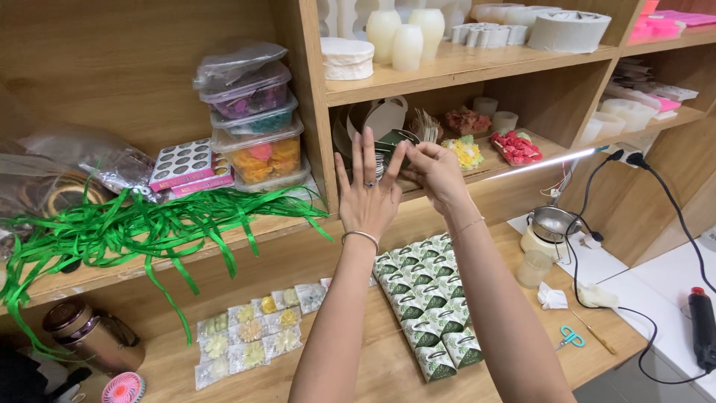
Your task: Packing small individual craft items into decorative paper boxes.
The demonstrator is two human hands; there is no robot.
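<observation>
Small green-and-white patterned boxes point(429, 306) lie in neat rows on the wooden counter, directly below the raised hands. To their left, a cluster of clear sachets point(250, 336) holds yellow and cream flower shapes. On the shelf above, three clear plastic tubs point(256, 123) stand stacked, filled with purple, green and orange pieces, a crumpled clear bag on top. Beside them leans a flat pink-edged packet point(185, 164) with rows of dark circles.

Both my arms are stretched up in front of me, left hand point(367, 195) open with fingers spread, right hand point(436, 170) pinching at its fingertips.
</observation>
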